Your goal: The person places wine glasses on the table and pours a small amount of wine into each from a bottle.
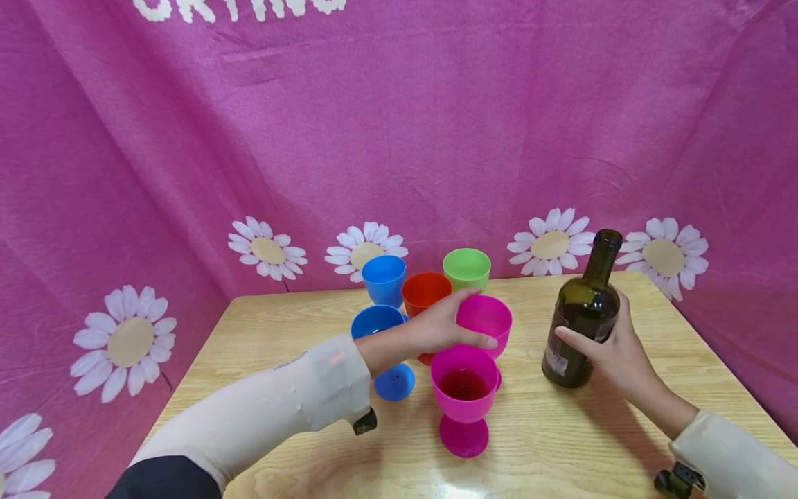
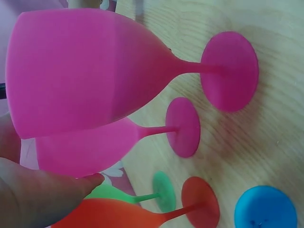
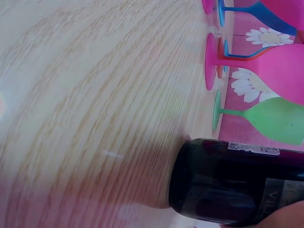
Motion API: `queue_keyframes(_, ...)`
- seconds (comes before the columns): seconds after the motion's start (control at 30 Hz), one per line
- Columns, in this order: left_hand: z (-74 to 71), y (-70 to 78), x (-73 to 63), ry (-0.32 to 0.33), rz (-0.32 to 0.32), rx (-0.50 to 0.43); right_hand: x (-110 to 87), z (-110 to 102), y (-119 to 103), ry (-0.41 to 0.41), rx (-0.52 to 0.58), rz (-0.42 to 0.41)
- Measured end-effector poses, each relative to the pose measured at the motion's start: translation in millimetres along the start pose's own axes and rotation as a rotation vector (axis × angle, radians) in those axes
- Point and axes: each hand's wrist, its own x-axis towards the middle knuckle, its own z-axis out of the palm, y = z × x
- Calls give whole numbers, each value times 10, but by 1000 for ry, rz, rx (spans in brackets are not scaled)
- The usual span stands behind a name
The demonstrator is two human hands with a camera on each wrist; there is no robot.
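Observation:
My left hand reaches across the cups and holds the farther pink goblet round its bowl, thumb on the near side and fingers on the far side. Just in front of it stands the nearer pink goblet, upright, with dark red liquid in its bowl. At the right, my right hand grips a dark green glass wine bottle round its body, thumb across the label. The bottle's neck points up, and its base is right at the tabletop in the right wrist view.
Behind and left of the pink goblets stand a red goblet, a green goblet, a far blue goblet and a nearer blue goblet. The wooden table meets a magenta cloth with white daisies at the back.

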Motion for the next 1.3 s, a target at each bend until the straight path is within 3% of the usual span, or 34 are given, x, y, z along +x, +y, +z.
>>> queue_keyframes(0.3, 19, -83, 18, -29, -52, -170, 15, 5, 4, 2, -3, -6)
queue_keyframes(0.6, 20, -143, 46, -63, -86, -249, 20, 13, -20, 15, -9, -22)
queue_keyframes(1.07, 25, -141, 29, -87, -100, -269, 114, 107, -109, -37, 20, -117)
queue_keyframes(1.3, 26, -136, 38, -83, -79, -244, 131, 91, -184, -54, -74, -193)
